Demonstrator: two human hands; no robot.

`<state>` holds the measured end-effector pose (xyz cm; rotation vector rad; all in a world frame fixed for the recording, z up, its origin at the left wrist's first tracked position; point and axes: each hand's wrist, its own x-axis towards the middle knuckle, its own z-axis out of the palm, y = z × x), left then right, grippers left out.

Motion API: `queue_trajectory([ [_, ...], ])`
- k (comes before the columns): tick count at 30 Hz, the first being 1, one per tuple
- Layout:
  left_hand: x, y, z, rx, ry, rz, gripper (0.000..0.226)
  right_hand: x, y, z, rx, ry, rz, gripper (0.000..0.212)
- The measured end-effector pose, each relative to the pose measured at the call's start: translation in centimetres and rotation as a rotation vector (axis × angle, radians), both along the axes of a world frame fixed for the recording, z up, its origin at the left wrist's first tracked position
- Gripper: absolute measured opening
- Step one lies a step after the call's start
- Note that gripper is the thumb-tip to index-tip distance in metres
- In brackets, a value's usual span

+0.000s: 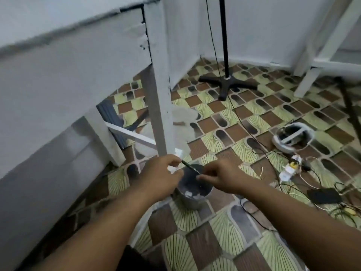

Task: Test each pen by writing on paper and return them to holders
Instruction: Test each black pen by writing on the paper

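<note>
Nearest the camera, two bare forearms reached forward and down over a patterned tile floor (195, 227) of green fans and brown squares. The left hand (158, 173) had its fingers (172, 163) curled in, pinching scraps of white paper (172, 169) and what looked like one end of a thin dark pen (190, 167). The right hand (218, 178) had its fingers (205, 174) bent and closed on the other end of the same pen, so the pen ran slantwise between the two hands. Both hands were held just above a small round grey bucket (192, 194) standing on the floor, with bits of white paper lying inside it. The picture was soft with motion, so whether the pen was capped could not be told.

Just beyond the hands stood a white-painted table leg (158, 85), with the edge of the white worktop (58, 32) sweeping across the upper left. To the right on the floor lay a tangle of cables, a white power strip (289, 169) and a flat black box (324, 195). Farther off sat a round white device (293, 137), and beyond that the black cross-shaped base of a stand (226, 83), its pole rising against the white wall (263, 26). Another white frame (328, 42) stood at the far right.
</note>
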<state>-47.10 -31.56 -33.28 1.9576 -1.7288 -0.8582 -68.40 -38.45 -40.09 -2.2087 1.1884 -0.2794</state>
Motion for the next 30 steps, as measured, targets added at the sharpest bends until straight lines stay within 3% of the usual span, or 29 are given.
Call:
queue_trajectory([
  [7, 1.2, -3.0, -10.5, 0.248, 0.120, 0.057, 0.023, 2.2, -2.2, -12.5, 0.374, 0.023, -0.374, 0.037],
  [14, 1.0, -6.6, -15.0, 0.355, 0.194, 0.077, 0.021, 4.2, -5.3, -17.6, 0.597, -0.085, -0.727, 0.031],
  [23, 1.7, -7.6, -16.5, 0.394, 0.224, 0.081, 0.018, 4.3, -6.5, -19.5, 0.500, -0.061, -0.772, 0.022],
  [30, 1.6, -7.8, -11.2, 0.233, 0.206, 0.102, 0.014, 6.2, -5.1, -12.2, 0.252, -0.234, -0.695, 0.025],
])
